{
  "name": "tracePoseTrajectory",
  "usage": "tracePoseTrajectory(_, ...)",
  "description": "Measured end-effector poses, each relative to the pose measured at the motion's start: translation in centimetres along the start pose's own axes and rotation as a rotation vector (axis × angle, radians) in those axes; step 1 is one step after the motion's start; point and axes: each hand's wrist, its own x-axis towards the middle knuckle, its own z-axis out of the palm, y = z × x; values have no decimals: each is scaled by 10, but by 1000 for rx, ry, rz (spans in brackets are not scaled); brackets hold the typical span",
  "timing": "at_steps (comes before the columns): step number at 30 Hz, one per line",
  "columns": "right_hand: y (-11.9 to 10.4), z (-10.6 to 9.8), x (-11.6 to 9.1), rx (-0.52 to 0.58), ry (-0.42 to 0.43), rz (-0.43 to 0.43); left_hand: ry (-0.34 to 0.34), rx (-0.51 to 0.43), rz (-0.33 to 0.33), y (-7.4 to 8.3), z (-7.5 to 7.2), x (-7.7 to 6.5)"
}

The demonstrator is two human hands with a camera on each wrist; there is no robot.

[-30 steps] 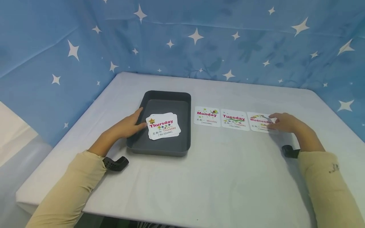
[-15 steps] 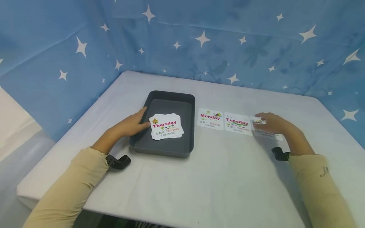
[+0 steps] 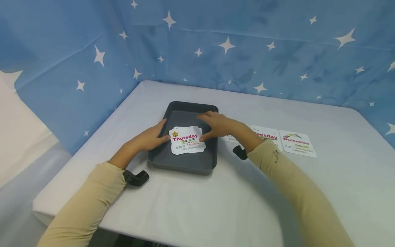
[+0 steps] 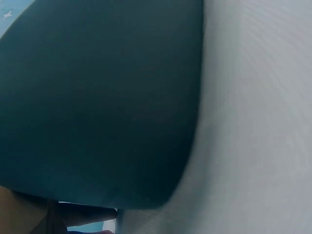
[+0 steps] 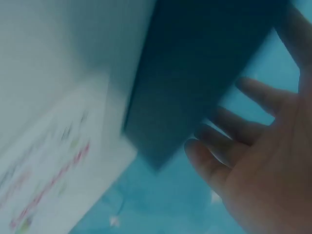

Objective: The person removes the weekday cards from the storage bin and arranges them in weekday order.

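A dark grey rectangular tray stands on the white table, with a small stack of cards in it. The top card, Thursday, shows a star and pink lettering. My left hand holds the tray's left wall, the thumb over the rim close to the cards. Above the tray's right side, my right hand has its thumb near the stack's right edge, though contact is unclear. Its fingers are spread with nothing between them. To the right lie the Tuesday card and Wednesday card; the right forearm mostly hides the Monday card.
A blue cloth with white stars hangs behind and left of the white table. Black wrist mounts stick out from both cuffs. My right sleeve crosses the table's right half.
My right hand has let go of the Wednesday card, which lies beside Tuesday, and has swung left over the tray. The left hand has stayed at the tray wall.
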Motion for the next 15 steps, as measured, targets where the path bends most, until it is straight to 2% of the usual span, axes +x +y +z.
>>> tracePoseTrajectory(4,-15,9,18,-51,-113,-18,-5,-1,0,2,2,1)
tracePoseTrajectory(8,-18,14,28,-40,-184,4,-10,6,15,2,2,2)
tracePoseTrajectory(11,-20,13,33,-33,-186,-2,2,13,20,1,1,1)
tracePoseTrajectory(15,-21,13,34,-22,-143,-35,11,9,15,-1,0,0)
